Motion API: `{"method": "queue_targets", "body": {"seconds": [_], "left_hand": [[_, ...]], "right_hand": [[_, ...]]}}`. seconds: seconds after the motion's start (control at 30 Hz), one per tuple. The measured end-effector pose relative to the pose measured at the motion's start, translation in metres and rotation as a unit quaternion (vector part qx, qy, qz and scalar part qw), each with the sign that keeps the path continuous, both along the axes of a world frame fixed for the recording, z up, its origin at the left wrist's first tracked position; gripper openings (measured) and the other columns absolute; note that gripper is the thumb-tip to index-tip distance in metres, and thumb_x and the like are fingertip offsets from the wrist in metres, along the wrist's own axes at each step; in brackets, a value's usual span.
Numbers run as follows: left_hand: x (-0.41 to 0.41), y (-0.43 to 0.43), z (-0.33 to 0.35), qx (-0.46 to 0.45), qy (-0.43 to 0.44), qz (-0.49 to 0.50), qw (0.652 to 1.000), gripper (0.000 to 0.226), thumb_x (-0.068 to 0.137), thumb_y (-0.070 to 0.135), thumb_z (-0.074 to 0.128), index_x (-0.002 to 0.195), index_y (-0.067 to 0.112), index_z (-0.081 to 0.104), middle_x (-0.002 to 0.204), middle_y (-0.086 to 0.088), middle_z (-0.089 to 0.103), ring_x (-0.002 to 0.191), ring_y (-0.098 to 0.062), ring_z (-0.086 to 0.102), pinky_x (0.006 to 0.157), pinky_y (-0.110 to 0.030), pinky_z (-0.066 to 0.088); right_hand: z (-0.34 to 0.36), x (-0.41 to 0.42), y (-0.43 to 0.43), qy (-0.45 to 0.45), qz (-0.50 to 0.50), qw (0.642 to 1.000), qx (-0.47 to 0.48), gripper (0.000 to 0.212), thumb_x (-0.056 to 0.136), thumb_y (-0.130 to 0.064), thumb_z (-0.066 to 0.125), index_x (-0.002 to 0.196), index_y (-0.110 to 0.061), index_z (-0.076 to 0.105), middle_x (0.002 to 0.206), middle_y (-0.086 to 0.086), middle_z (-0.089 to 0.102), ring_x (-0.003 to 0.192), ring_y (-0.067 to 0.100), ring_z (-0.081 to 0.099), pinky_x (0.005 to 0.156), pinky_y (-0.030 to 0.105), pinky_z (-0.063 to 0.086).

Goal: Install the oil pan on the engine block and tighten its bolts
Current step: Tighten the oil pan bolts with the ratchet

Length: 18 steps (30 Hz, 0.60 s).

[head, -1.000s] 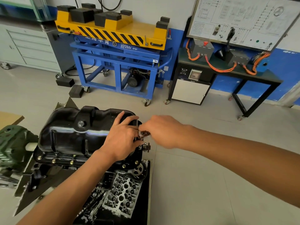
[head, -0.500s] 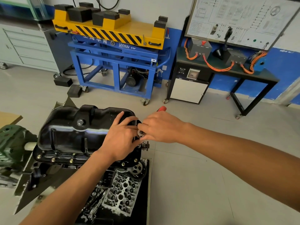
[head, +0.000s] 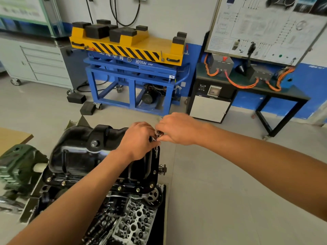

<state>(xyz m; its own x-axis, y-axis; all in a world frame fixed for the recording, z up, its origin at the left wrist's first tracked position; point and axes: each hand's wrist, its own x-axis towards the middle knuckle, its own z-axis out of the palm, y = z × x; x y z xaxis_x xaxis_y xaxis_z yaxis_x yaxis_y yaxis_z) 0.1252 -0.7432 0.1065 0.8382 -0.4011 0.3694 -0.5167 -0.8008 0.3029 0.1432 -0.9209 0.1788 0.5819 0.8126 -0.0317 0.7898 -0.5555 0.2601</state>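
Oil pan (head: pixel 76 152), glossy black, sits on the engine block (head: pixel 53 191), just beyond a bare cylinder head (head: pixel 134 225) lying nearest the camera. Bolts (head: pixel 63 183) dot the pan's near flange. At the pan's far right corner the left hand (head: pixel 138 140) curls its fingers round the shaft of a socket tool (head: pixel 158 133) standing upright on the flange, while the right hand (head: pixel 178 129) closes over the tool's top. Both hands touch. Farther back stand a blue lift cart (head: pixel 131 82) with a yellow top, a grey drawer cabinet (head: pixel 44 64) and a black table (head: pixel 290 93) carrying orange cables
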Motion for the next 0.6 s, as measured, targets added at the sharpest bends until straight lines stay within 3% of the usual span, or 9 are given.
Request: {"method": "queue_targets", "body": {"seconds": [0.1, 0.2, 0.5, 0.6], "left_hand": [[0.006, -0.003, -0.004, 0.022, 0.006, 0.04, 0.999, 0.022, 0.082, 0.045, 0.077, 0.093, 0.025, 0.079, 0.103, 0.006, 0.075, 0.112, -0.017, 0.06, 0.103, -0.031, 0.034], [0.009, -0.007, -0.005, 0.039, 0.012, 0.085, 0.996, 0.02, 0.083, 0.049, 0.074, 0.085, 0.029, 0.077, 0.095, 0.007, 0.074, 0.108, -0.015, 0.06, 0.103, -0.029, 0.029], [0.013, -0.019, 0.001, 0.105, 0.068, 0.17, 0.977, 0.025, 0.084, 0.05, 0.066, 0.078, 0.026, 0.066, 0.081, 0.004, 0.065, 0.095, -0.019, 0.063, 0.105, -0.034, 0.033], [0.013, -0.022, 0.002, 0.125, 0.073, 0.179, 0.973, 0.029, 0.084, 0.053, 0.063, 0.073, 0.027, 0.057, 0.078, 0.004, 0.06, 0.093, -0.019, 0.062, 0.107, -0.037, 0.032]], "right_hand": [[-0.005, 0.003, -0.002, 0.015, -0.017, 1.0, 0.011, 0.036, 0.1, -0.048, 0.046, 0.107, -0.016, 0.061, 0.093, 0.0, 0.061, 0.087, 0.021, 0.058, 0.075, 0.04, 0.049], [-0.009, 0.005, 0.0, 0.019, -0.027, 0.999, 0.013, 0.034, 0.099, -0.047, 0.047, 0.102, -0.016, 0.063, 0.089, 0.0, 0.06, 0.084, 0.021, 0.058, 0.071, 0.041, 0.05], [-0.016, 0.007, 0.005, 0.041, -0.081, 0.995, 0.03, 0.031, 0.098, -0.041, 0.051, 0.089, -0.013, 0.06, 0.081, 0.001, 0.059, 0.072, 0.022, 0.056, 0.061, 0.036, 0.044], [-0.022, -0.001, 0.01, 0.041, -0.139, 0.988, 0.058, 0.027, 0.098, -0.037, 0.05, 0.084, -0.014, 0.055, 0.067, 0.0, 0.044, 0.064, 0.022, 0.046, 0.056, 0.034, 0.034]]}}
